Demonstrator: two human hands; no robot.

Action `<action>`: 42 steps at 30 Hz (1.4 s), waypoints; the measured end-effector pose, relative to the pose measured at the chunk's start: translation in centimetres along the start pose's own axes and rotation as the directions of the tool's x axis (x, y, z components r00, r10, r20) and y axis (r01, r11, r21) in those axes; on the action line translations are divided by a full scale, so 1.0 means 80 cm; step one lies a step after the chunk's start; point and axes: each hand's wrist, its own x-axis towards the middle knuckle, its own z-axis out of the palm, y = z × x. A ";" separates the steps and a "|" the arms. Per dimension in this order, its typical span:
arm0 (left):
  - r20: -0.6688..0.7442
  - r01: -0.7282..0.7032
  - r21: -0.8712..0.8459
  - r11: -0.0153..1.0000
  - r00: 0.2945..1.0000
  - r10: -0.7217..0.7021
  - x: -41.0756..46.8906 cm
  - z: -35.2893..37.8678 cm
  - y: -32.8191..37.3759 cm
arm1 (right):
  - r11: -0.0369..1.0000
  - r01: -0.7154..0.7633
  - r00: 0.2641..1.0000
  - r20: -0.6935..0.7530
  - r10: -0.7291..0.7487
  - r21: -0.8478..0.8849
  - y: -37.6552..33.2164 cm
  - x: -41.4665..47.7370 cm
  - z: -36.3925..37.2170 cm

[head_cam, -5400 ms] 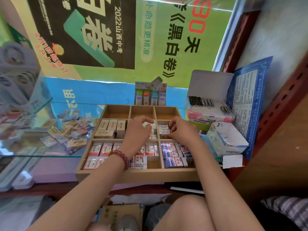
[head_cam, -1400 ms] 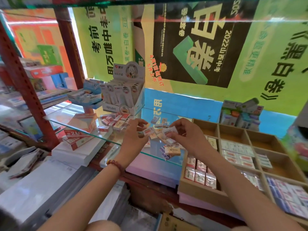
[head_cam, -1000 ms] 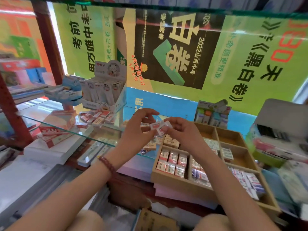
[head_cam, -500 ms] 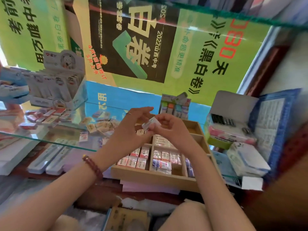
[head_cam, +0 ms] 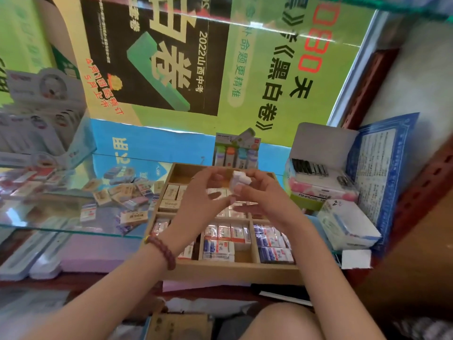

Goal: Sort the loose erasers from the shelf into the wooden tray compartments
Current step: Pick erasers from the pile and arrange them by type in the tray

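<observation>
Tray (head_cam: 228, 272) mostly stocked; loose erasers (head_cam: 122, 192) left on shelf (head_cam: 49, 227). Right hand (head_cam: 266, 201) pinches white eraser (head_cam: 240, 179); left hand (head_cam: 202, 195) grip unclear.

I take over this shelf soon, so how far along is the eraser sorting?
Done: the wooden tray's front and middle compartments hold rows of erasers. In hand: the right hand pinches a white eraser above the tray, the left hand close beside it. Left: a pile of loose erasers lies on the glass shelf, and the back-left compartment looks empty.
</observation>
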 end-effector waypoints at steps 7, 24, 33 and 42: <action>0.216 -0.037 0.451 0.892 0.974 -0.069 0.006 0.004 -0.029 | 0.632 -0.182 0.976 -0.218 0.022 -0.753 0.010 -0.003 -0.044; 0.210 -0.013 0.482 0.876 0.972 -0.101 0.007 -0.002 -0.049 | 0.605 -0.182 0.981 -0.104 0.161 -0.775 0.017 -0.001 -0.056; 0.205 -0.013 0.490 0.871 0.973 -0.101 0.006 -0.002 -0.048 | 0.643 -0.228 0.973 -0.151 0.174 -0.732 0.017 -0.004 -0.057; 0.201 -0.034 0.500 0.865 0.977 -0.078 0.007 -0.002 -0.051 | 0.395 -0.327 0.945 -0.297 0.138 -0.858 0.015 -0.003 -0.052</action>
